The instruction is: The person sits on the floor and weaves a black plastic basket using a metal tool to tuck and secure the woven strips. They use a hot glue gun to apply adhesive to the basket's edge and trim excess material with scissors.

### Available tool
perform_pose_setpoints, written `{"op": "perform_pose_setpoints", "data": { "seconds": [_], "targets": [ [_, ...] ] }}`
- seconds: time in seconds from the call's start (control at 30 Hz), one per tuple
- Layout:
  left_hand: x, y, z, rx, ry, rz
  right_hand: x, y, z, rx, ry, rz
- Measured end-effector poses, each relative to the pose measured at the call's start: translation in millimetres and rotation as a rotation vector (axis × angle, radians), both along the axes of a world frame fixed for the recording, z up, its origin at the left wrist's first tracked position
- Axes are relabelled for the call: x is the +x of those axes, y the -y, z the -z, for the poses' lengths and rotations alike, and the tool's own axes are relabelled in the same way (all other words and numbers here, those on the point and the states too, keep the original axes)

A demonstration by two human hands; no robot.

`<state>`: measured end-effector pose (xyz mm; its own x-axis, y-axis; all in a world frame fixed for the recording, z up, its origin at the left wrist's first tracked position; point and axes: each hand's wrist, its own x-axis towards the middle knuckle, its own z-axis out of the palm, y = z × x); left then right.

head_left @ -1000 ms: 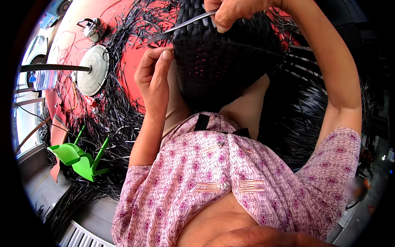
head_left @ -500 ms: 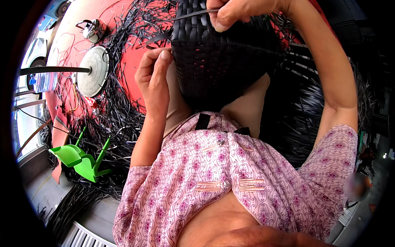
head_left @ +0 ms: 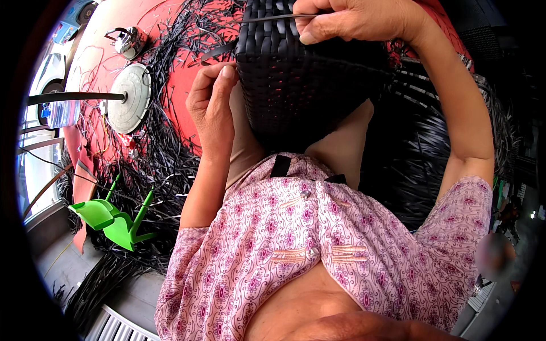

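Strips [head_left: 162, 142], black and tangled, litter the red floor [head_left: 183, 113] beside a grey disc [head_left: 131, 113]. Between our legs sits a black woven box [head_left: 301, 85]; our right hand [head_left: 347, 21] pinches one strip [head_left: 270, 19] over it, our left hand [head_left: 213, 96] is closed beside it, whether on anything we cannot tell.

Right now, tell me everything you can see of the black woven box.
The black woven box looks made of flat, plastic-like strips, with squared corners and small gaps showing red. It stands between the person's legs, its far end cut off by the frame. A thin dark strip, pinched in the right hand, runs across it; the left hand is at its left corner, contact unclear.
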<state>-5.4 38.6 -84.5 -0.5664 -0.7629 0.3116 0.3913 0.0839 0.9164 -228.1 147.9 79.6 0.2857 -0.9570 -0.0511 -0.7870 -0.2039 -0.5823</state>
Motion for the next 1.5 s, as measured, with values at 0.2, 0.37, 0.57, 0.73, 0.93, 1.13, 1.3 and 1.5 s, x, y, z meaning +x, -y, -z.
{"op": "perform_pose_setpoints", "data": {
  "seconds": [0.2,0.37,0.57,0.73,0.93,1.13,1.3,1.5],
  "targets": [
    [5.4,-2.6,-5.1,-0.075,-0.025,-0.054,-11.2,6.5,7.0,0.339,0.411,0.225],
    [0.6,7.8,-44.9,-0.328,-0.054,-0.115,-5.7,3.1,12.6,0.271,0.441,0.316],
    [-40.5,48.1,-91.9,-0.821,0.004,0.183,-1.5,-7.4,-6.5,0.055,0.459,0.693],
    [-80.4,61.8,-113.4,-1.062,0.043,0.681,13.2,-63.1,-33.1,-0.158,0.583,0.895],
    [-116.2,60.6,-132.2,-1.257,0.171,1.087,49.7,-120.0,-2.9,-0.322,0.652,1.017],
    [-145.9,61.4,-115.2,-0.901,0.267,1.183,73.1,-155.7,27.8,-0.356,0.421,1.018],
    [-154.8,64.7,-87.3,-0.445,0.229,1.204,91.3,-152.8,20.8,-0.267,0.053,0.958],
    [-160.3,57.2,-89.8,-0.409,0.202,1.147,85.5,-136.9,3.0,-0.256,-0.394,0.689]
  ]
}}
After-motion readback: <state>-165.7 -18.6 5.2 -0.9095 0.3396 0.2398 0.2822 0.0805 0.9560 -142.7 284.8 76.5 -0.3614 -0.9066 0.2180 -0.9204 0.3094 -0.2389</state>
